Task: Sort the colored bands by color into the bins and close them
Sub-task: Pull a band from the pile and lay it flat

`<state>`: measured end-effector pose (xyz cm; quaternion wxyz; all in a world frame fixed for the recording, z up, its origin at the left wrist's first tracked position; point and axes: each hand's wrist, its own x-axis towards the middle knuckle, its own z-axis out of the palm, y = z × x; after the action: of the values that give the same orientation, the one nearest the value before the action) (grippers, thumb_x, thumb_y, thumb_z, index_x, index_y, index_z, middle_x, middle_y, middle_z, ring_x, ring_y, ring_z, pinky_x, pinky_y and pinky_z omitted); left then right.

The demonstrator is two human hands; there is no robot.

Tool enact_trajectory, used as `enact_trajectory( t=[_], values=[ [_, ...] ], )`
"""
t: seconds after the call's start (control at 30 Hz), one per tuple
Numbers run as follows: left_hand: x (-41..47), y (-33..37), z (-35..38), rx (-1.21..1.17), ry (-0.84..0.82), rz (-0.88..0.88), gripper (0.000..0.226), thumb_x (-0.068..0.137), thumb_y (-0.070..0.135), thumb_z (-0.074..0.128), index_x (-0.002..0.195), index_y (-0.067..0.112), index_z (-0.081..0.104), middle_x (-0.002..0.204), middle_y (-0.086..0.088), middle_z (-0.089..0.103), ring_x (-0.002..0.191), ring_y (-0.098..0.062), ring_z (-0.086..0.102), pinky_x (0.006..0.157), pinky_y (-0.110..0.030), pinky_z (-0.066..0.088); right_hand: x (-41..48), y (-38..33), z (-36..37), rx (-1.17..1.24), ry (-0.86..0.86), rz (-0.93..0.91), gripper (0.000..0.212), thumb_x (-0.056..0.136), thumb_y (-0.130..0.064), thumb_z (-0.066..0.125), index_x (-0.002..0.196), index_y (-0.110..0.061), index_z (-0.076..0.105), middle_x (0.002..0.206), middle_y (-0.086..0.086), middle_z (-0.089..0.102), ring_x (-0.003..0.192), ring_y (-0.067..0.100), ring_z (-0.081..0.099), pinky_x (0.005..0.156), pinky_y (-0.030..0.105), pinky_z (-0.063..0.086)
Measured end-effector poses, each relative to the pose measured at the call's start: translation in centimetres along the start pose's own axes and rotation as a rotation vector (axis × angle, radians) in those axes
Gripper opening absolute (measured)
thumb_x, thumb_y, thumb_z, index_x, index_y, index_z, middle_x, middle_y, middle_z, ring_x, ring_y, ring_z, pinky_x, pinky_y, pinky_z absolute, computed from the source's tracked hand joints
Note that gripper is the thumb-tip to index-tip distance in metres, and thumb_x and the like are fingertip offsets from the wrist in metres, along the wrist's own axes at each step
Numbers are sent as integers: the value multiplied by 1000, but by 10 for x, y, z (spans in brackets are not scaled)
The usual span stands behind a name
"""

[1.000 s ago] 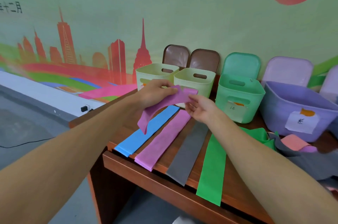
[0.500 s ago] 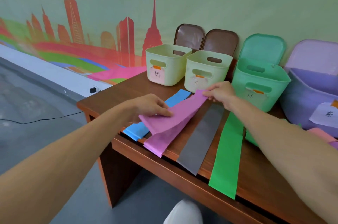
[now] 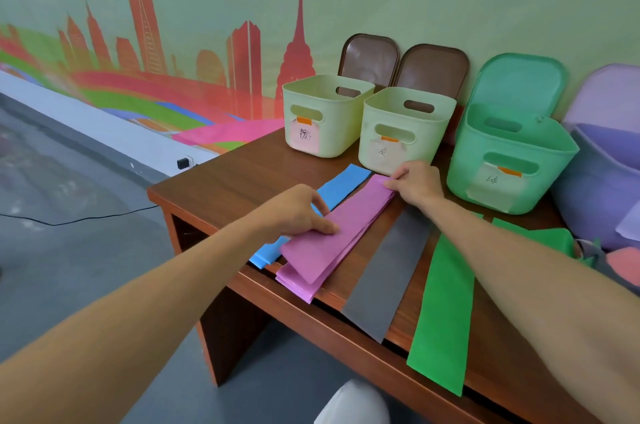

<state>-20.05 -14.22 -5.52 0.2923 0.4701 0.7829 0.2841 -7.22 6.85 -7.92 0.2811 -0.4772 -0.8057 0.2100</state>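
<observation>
A purple band lies flat on another purple band on the wooden table. My left hand presses its near part with flat fingers. My right hand pinches its far end. A blue band lies to the left, a grey band and a green band to the right, both overhanging the front edge. Two pale yellow bins, a green bin and a purple bin stand open at the back.
Brown lids lean on the wall behind the yellow bins. More green, grey and pink bands are heaped at the right. The table's left corner drops to a grey floor with a black cable.
The purple band was lifted between both hands; it has come down and been spread flat onto the other purple band. My head has moved closer and lower.
</observation>
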Motion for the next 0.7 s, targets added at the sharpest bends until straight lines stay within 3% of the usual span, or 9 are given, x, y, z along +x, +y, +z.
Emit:
enact_trajectory(
  t=[0.1, 0.2, 0.4, 0.53, 0.7],
  values=[
    [1, -1, 3, 149, 32, 34, 44, 80, 35, 74, 116, 13, 61, 135, -6, 48, 107, -19, 52, 86, -28, 44, 1, 0, 3, -45, -9, -14, 11, 78, -27, 77, 76, -20, 68, 97, 5, 71, 94, 23, 63, 85, 33, 51],
    [1, 1, 5, 251, 60, 67, 44, 81, 36, 71, 116, 12, 61, 135, -6, 49, 115, -21, 51, 83, -25, 38, 1, -1, 7, -86, -12, -28, 15, 79, -27, 76, 72, -21, 63, 96, 5, 70, 92, 22, 62, 83, 33, 51],
    [7, 6, 4, 259, -5, 27, 44, 83, 37, 69, 114, 6, 63, 126, -9, 58, 95, -18, 53, 77, -27, 42, 5, -4, 8, -162, -38, -36, 12, 80, -26, 75, 76, -18, 67, 98, 7, 69, 94, 24, 61, 73, 28, 46],
    [6, 6, 5, 245, -25, 22, 43, 84, 38, 68, 114, 8, 64, 124, -7, 58, 93, -16, 53, 70, -25, 43, 7, -4, 9, -182, -35, -36, 12, 80, -26, 75, 77, -17, 68, 99, 8, 69, 95, 26, 62, 76, 31, 49],
    [4, 7, 9, 458, 24, 76, 41, 84, 41, 67, 111, 10, 61, 116, -8, 60, 98, -25, 60, 74, -32, 47, 8, -4, 12, -281, -40, -63, 17, 82, -30, 70, 88, -14, 67, 101, 9, 67, 95, 28, 62, 78, 36, 52]
  ],
)
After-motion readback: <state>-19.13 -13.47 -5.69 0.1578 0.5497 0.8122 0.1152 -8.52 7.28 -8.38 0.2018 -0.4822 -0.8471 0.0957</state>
